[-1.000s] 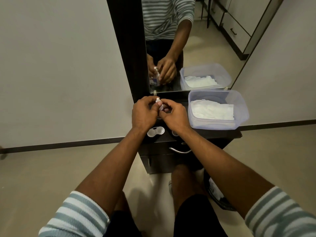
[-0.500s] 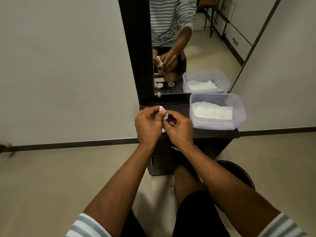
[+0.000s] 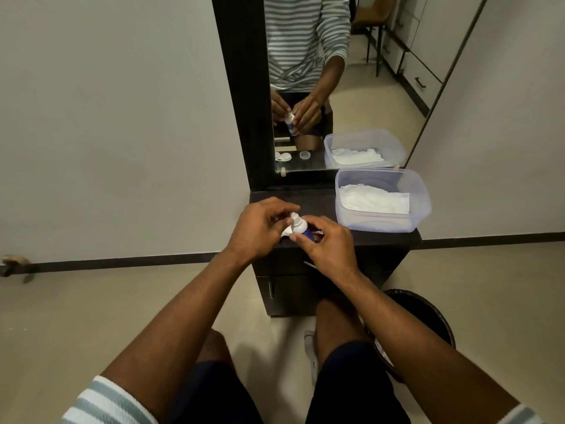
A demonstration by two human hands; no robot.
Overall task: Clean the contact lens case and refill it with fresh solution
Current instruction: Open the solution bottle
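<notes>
Between the fingertips of both hands, above the front edge of the dark cabinet [image 3: 382, 240], stands a small solution bottle [image 3: 301, 229] with a white nozzle and blue label. The right hand [image 3: 327, 247] curls its fingers round the body of the bottle. The left hand [image 3: 260, 229] brings thumb and forefinger narrowly to the white nozzle; whether they pinch a cap or only touch the tip cannot be told. Directly beneath the left fingers a white edge of the lens case [image 3: 286, 232] shows, the rest hidden by the hands. The mirror [image 3: 367, 87] behind the fingers shows the case lying open on the cabinet top, with one loose round cap beside it. To the right of the right hand, apart from it, sits a clear plastic tub [image 3: 422, 206] holding white tissue [image 3: 374, 201]. Below the right forearm, on the floor, is a dark bin [image 3: 428, 313].

Step in hand, as judged: preparing the bottle for dispensing, so cleaning or refilling is at its start. The next move calls for tilting the nozzle over one well of the case and squeezing gently, the tip kept clear of the plastic, since an overfilled well would spill onto the cabinet.
</notes>
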